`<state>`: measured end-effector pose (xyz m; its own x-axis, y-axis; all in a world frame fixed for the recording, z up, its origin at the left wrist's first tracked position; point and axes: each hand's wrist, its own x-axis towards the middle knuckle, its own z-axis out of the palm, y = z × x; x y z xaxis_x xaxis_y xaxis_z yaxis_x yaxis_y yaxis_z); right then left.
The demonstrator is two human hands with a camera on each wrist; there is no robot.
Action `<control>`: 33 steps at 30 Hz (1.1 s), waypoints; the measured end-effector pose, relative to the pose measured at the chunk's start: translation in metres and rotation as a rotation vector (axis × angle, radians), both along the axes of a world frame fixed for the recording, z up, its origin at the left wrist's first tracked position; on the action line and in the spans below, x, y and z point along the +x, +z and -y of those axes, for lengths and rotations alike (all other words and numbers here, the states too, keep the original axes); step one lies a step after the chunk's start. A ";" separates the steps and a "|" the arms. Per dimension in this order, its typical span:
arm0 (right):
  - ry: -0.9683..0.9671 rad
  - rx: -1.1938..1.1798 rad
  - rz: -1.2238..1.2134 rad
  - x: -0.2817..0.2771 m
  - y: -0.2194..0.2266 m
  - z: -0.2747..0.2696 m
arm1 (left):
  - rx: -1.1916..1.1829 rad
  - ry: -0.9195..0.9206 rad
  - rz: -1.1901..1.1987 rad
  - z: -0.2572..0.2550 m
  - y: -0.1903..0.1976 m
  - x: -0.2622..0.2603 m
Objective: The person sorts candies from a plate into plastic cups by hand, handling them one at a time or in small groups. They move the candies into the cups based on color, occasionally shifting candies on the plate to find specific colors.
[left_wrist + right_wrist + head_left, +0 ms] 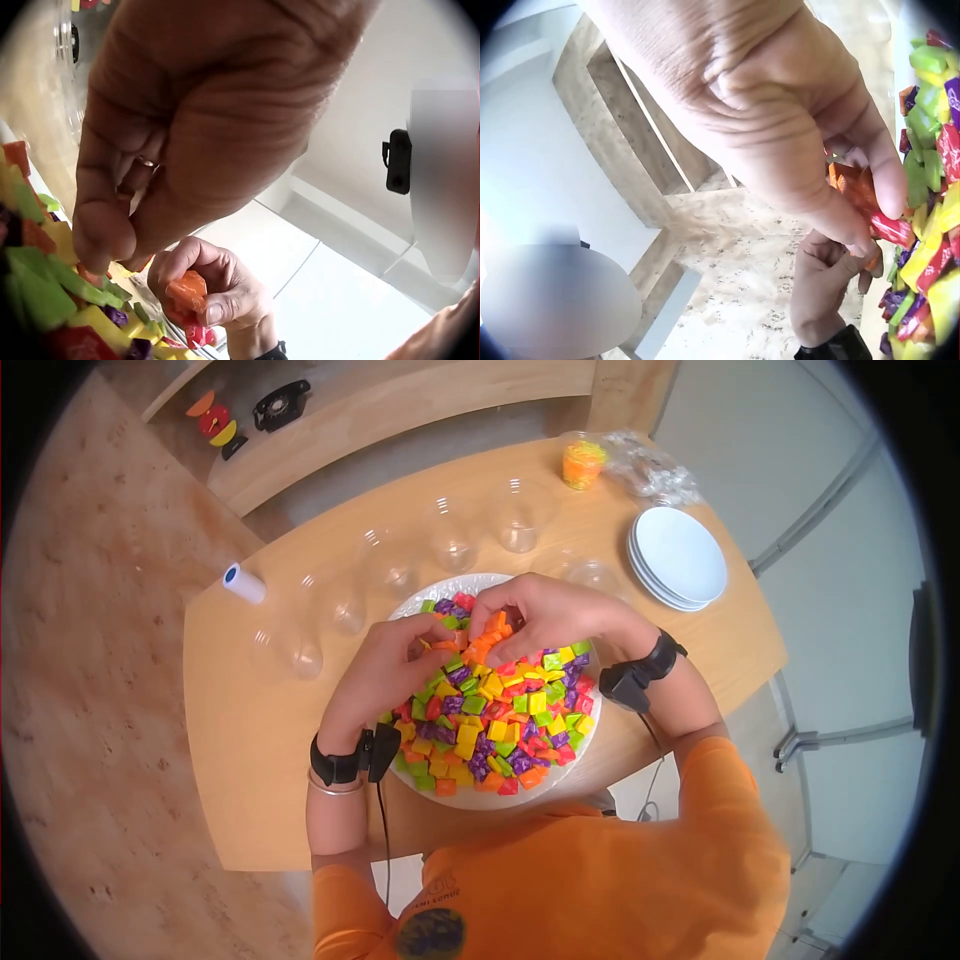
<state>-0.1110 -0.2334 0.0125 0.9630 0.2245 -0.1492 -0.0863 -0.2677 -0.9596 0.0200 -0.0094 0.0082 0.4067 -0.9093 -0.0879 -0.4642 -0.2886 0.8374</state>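
A white plate (500,800) carries a heap of wrapped candies (500,720) in orange, yellow, green, purple and red. Both hands work over its far side. My right hand (492,628) has its fingers curled round a bunch of orange candies (849,187), also seen from the left wrist as orange candies (186,289). A red candy (891,227) sits at its fingertips. My left hand (432,644) is just left of it, fingertips (97,244) down on the heap, pinching a small orange candy (443,646).
Several empty clear cups (452,540) stand in an arc beyond the plate. One cup with orange candies (582,463) and a crumpled plastic bag (655,470) are at the far right. Stacked white plates (680,555) lie right; a white roll (243,582) left.
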 end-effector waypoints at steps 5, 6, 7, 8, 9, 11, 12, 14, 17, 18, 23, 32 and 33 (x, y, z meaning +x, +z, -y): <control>0.024 0.124 -0.111 0.006 -0.015 0.008 | 0.067 0.019 -0.054 0.007 0.004 -0.003; 0.018 0.153 -0.111 0.007 -0.015 0.011 | 0.068 0.029 -0.078 0.008 0.006 -0.003; 0.018 0.156 -0.105 0.007 -0.014 0.016 | 0.068 0.036 -0.103 0.010 0.008 -0.003; -0.036 0.164 -0.068 0.005 -0.010 0.023 | 0.069 0.033 -0.098 0.013 0.010 -0.001; -0.093 0.170 -0.031 0.003 -0.005 0.031 | 0.073 0.042 -0.159 0.017 0.011 0.002; -0.226 0.064 0.032 0.000 0.008 0.046 | 0.074 0.042 -0.218 0.032 0.015 0.008; -0.347 -0.043 0.089 -0.001 0.013 0.054 | 0.036 0.029 -0.286 0.044 0.017 0.013; -0.454 -0.058 0.193 0.005 0.007 0.070 | -0.009 0.018 -0.349 0.073 0.021 0.026; -0.711 -0.255 0.310 0.014 0.006 0.082 | -0.124 -0.010 -0.302 0.129 0.020 0.047; -0.782 -0.335 0.401 0.019 -0.001 0.085 | -0.124 0.001 -0.175 0.148 0.022 0.049; -0.795 -0.413 0.573 0.031 -0.023 0.097 | -0.270 -0.026 0.247 0.181 0.012 0.053; -0.431 -0.554 0.455 0.014 -0.001 0.062 | 0.046 0.048 0.427 0.066 0.014 0.021; -0.318 -0.560 0.393 0.015 -0.005 0.051 | 0.118 0.029 0.426 0.058 0.013 0.016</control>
<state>-0.0963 -0.2843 0.0072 0.9746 -0.0816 0.2084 0.0796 -0.7439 -0.6635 0.0359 -0.0674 0.0210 0.4539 -0.8910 -0.0091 -0.7514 -0.3883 0.5335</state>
